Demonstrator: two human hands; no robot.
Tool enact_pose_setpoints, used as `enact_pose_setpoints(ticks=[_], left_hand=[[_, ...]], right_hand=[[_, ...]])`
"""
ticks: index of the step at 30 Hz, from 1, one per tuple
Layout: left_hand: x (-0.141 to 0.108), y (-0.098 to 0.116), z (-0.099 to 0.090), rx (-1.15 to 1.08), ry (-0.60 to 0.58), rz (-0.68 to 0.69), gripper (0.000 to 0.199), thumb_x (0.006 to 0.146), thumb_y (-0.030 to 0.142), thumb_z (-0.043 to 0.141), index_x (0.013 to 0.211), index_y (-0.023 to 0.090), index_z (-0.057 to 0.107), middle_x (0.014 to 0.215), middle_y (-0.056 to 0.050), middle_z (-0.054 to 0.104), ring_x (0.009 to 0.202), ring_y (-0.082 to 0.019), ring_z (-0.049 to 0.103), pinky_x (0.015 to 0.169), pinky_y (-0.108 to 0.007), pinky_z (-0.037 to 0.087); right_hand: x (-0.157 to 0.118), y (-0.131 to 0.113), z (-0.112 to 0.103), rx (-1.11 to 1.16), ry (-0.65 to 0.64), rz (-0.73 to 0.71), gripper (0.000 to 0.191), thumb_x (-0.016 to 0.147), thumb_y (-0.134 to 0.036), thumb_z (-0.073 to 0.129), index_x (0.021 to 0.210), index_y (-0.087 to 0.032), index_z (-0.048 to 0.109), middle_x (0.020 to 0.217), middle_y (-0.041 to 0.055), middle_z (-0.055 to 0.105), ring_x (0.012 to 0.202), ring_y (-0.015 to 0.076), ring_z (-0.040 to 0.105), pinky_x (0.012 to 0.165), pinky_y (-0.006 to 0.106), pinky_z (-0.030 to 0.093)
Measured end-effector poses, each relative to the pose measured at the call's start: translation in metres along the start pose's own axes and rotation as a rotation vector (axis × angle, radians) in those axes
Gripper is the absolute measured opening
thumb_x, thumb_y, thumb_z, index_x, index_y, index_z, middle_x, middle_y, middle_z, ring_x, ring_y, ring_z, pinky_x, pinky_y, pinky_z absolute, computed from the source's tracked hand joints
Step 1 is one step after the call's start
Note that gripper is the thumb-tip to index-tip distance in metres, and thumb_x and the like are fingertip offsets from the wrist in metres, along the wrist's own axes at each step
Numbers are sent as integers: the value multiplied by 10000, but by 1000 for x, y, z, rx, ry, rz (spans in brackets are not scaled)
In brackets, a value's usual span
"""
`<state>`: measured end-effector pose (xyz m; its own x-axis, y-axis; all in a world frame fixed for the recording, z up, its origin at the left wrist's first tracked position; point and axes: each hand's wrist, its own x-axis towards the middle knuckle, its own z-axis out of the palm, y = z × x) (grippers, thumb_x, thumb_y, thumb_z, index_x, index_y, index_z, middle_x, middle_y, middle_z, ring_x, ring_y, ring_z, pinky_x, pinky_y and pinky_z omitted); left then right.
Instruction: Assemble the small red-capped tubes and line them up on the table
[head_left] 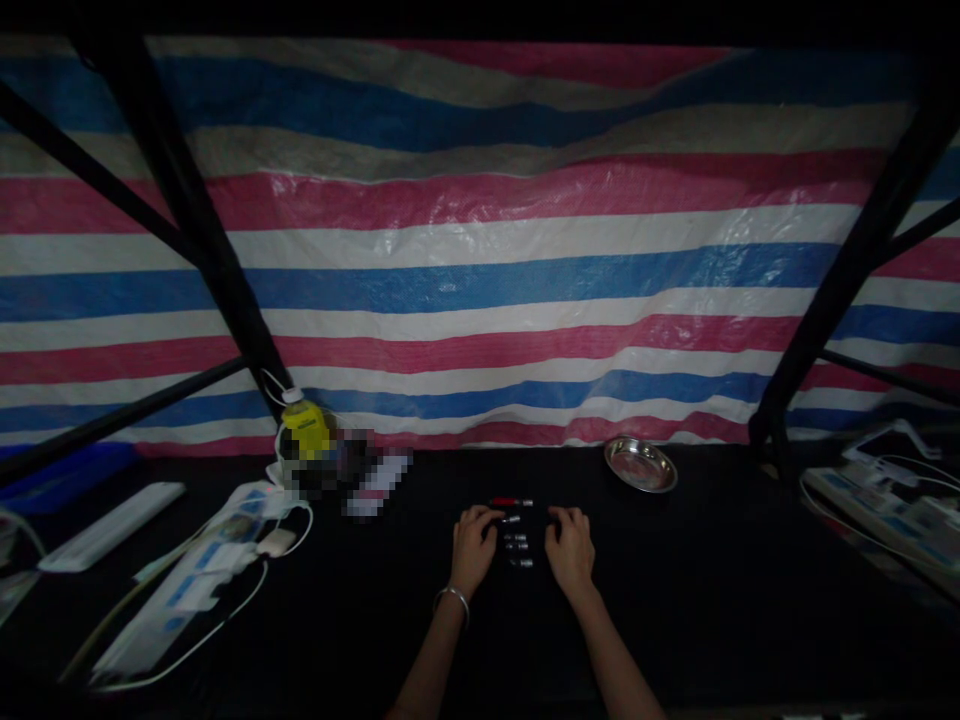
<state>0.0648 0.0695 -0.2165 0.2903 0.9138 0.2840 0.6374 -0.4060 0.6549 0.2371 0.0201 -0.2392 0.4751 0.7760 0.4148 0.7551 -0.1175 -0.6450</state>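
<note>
On the black table, several small silver-tipped pieces (521,563) lie in a column between my hands. The farthest one is a red piece (506,502) with a silver end. My left hand (474,548), with a bracelet at the wrist, rests left of the column; its index finger reaches to the left end of the second piece, and whether it grips that piece is unclear. On the right side, my right hand (570,546) lies with bent fingers a little apart from the pieces, and nothing shows in it.
A shiny round metal dish (641,465) sits at the back right. Power strips with white cables (191,590) lie at the left, near a yellow bottle (307,425). More electrical items (885,510) are far right. Striped sheeting hangs behind.
</note>
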Motion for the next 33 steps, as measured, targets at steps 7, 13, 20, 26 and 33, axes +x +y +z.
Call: enact_pose_setpoints(ticks=[7, 13, 20, 26, 33], left_hand=[[-1, 0, 1, -7, 21, 20, 322, 779, 131, 445, 949, 280, 673, 1031, -25, 583, 1005, -196, 519, 892, -396, 398], [-1, 1, 1, -2, 21, 20, 306, 779, 144, 466, 941, 291, 679, 1053, -21, 579, 1022, -198, 521, 903, -407, 402], [-1, -1, 1, -85, 84, 12, 233, 771, 188, 515, 913, 271, 678, 1024, -30, 590, 997, -202, 541, 905, -412, 415], [4, -8, 7, -314, 241, -36, 203, 798, 312, 501, 893, 195, 636, 960, -66, 587, 917, -204, 560, 868, -394, 448], [6, -14, 10, -429, 327, -168, 315, 796, 420, 507, 977, 170, 570, 979, -81, 566, 822, -195, 561, 777, -373, 470]], right_hand=[[3, -5, -3, 12, 50, -54, 264, 766, -195, 448, 906, -202, 672, 954, 100, 564, 909, 245, 502, 778, 345, 423], [14, -15, -1, -66, -41, -156, 275, 797, -212, 477, 990, -210, 672, 1069, 104, 572, 1036, 265, 471, 855, 374, 383], [23, -15, 9, -100, -180, -201, 252, 810, -195, 498, 973, -252, 681, 1104, 83, 612, 1087, 274, 465, 874, 401, 354], [20, -13, 9, 80, -86, -210, 269, 881, -269, 418, 957, -200, 666, 945, 82, 662, 937, 233, 529, 809, 363, 369], [17, -16, 12, 689, 64, 39, 382, 816, -494, 511, 932, -153, 638, 857, 86, 644, 769, 192, 567, 690, 309, 440]])
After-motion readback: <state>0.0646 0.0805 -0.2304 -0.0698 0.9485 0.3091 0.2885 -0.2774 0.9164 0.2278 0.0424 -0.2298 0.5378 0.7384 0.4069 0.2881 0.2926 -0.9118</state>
